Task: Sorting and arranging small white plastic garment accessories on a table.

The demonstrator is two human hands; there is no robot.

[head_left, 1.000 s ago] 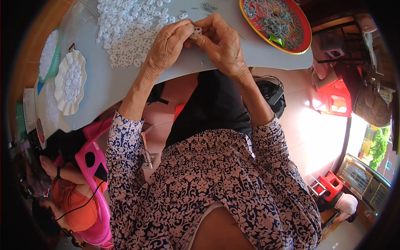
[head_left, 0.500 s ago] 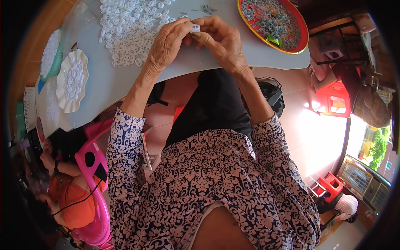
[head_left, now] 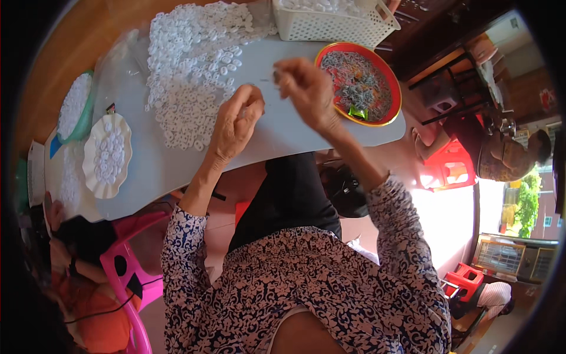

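A grey table [head_left: 280,131] stands on a pale tiled floor [head_left: 421,209], sunlight falling below the red tray [head_left: 386,75]. Nearest, left of the tray, the left hand [head_left: 239,121] hovers with its thumb and fingers drawn together; I cannot tell whether anything is pinched there. The right hand [head_left: 305,91], blurred, is raised just beside the tray's left rim, fingers bent; its grip cannot be made out. The hands are apart. Inside the tray lie grey bits [head_left: 356,74] and a green packet [head_left: 358,112]. Well left of the tray, loose white pieces [head_left: 191,76] spread in a heap; farther left are a wavy-edged dish [head_left: 90,156] and a green bowl [head_left: 86,115], both holding white pieces. Just behind the tray stands a white basket [head_left: 339,30]. Farther off, right of the tray, is a red stool [head_left: 449,170].
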